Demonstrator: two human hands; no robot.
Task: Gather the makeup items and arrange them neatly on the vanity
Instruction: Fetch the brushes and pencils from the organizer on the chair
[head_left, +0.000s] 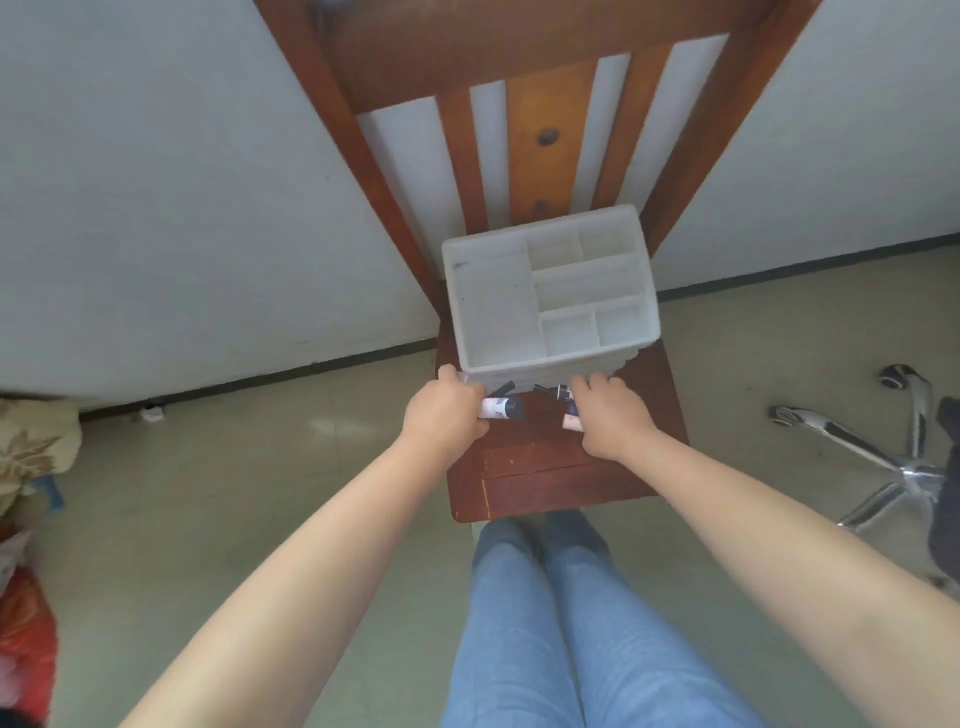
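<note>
Fingers (485, 410) of the left hand (447, 413) curl round a white tube with a dark cap (501, 408), held just in front of the white compartmented organizer (550, 291) on the wooden chair seat (545, 467). Right hand (610, 415) holds a pale pink tube (570, 422), its fingers bent over it, near small dark items (556, 391) lying against the organizer's front wall. Organizer compartments show nothing inside.
</note>
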